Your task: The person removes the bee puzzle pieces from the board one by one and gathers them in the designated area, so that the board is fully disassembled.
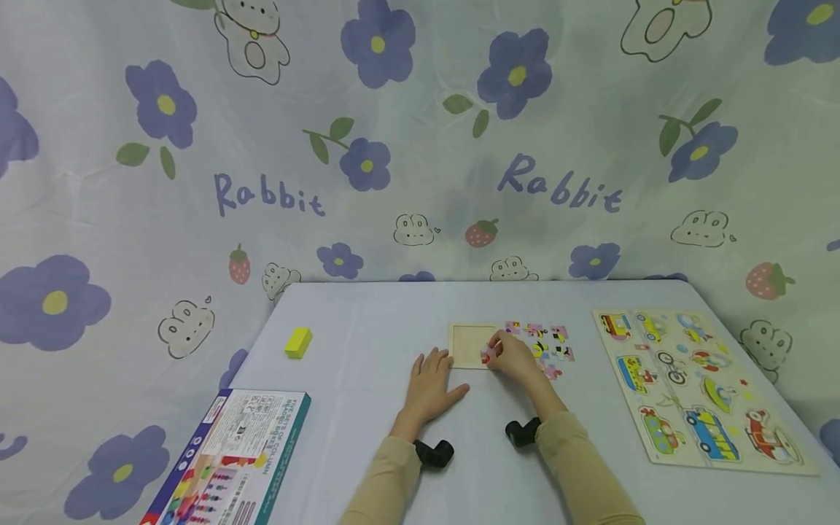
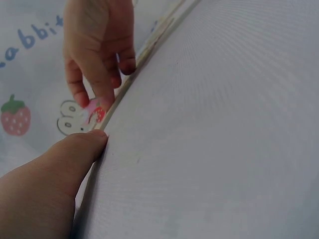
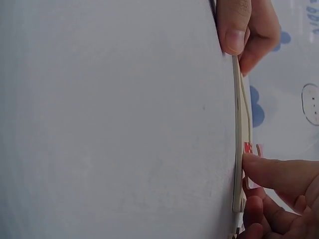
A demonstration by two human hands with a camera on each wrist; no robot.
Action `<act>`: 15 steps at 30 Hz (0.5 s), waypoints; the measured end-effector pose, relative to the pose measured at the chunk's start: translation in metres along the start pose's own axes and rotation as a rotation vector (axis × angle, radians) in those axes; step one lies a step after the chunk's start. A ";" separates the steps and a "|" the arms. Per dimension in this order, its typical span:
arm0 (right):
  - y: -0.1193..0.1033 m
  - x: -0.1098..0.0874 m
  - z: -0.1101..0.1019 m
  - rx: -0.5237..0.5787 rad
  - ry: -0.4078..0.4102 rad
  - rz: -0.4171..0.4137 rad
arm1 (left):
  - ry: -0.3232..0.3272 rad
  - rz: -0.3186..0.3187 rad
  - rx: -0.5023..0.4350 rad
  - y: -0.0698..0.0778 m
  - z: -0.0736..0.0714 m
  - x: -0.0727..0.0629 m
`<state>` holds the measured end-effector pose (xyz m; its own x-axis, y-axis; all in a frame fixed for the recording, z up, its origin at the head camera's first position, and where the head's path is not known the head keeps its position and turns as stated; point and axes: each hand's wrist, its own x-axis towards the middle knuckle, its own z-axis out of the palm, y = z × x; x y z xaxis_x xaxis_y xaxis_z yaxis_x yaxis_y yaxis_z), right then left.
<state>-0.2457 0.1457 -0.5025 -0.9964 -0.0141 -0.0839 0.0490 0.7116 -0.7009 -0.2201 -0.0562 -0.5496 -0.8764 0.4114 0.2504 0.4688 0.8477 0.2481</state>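
A shallow square wooden puzzle tray (image 1: 471,347) lies on the table in front of both hands. My right hand (image 1: 515,360) pinches a small pink-and-red puzzle piece (image 1: 487,354) between thumb and fingers over the tray's right part. In the right wrist view the same piece (image 3: 248,148) stands tilted at the tray's near edge. My left hand (image 1: 429,386) rests with spread, fairly straight fingers at the tray's lower left corner; its thumb (image 2: 89,144) appears by the edge in the left wrist view. Several loose puzzle pieces (image 1: 539,350) lie right of the tray, partly behind the right hand.
A large wooden vehicle puzzle board (image 1: 679,372) lies on the right of the white table (image 1: 367,321). At the left are a yellow block (image 1: 298,343) and a printed toy box (image 1: 243,423). A patterned curtain (image 1: 420,131) hangs behind the table.
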 end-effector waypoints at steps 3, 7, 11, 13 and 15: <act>0.000 -0.001 -0.001 0.031 0.004 -0.003 | -0.003 0.000 0.001 0.000 0.001 0.000; 0.000 -0.003 -0.003 0.110 0.037 0.016 | -0.002 0.001 0.003 0.000 0.001 0.000; 0.002 -0.006 -0.007 0.243 0.060 0.057 | -0.008 -0.004 0.006 0.001 0.000 0.000; 0.007 -0.006 -0.009 0.307 0.067 0.069 | -0.013 -0.006 0.008 0.001 0.000 0.000; 0.012 -0.006 -0.011 0.356 0.072 0.064 | -0.017 -0.008 0.010 0.001 0.000 0.000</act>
<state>-0.2399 0.1621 -0.5021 -0.9922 0.0807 -0.0946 0.1199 0.4203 -0.8994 -0.2200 -0.0552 -0.5494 -0.8820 0.4097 0.2327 0.4605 0.8543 0.2411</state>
